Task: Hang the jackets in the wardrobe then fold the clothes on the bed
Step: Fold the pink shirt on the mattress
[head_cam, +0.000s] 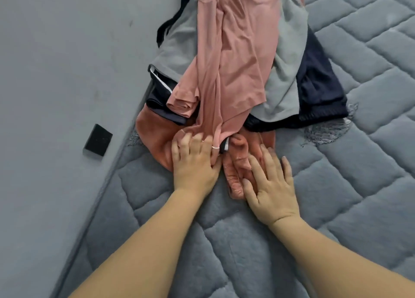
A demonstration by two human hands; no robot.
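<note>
A heap of clothes [238, 73] lay on the bed [336, 185], close to its left edge and running away toward the far end. At least five garments could be counted in it: one terracotta fleece piece [155, 138] at the near end of the heap, one long pink top [238, 57] draped over the middle, one pale grey top [285, 77] showing on both sides beneath the pink one, one navy garment [318, 95] on the right side, and one dark piece with a white trim [159, 91] at the left edge; whether the dark patches belonged to one garment or several could not be told. Two hands worked at the near end. The left hand [195, 163] rested on the terracotta fleece piece where the pink top's lower end crossed it, its fingers curled down into the pink fabric, two thin rings showing on them. The right hand [271, 190] lay just beside it, fingers straight and spread, pressing flat on a bunched part of the terracotta fleece. The bed carried a grey quilted cover. One small black block [97, 140] lay on the grey floor [56, 73] near the bed's left edge.
</note>
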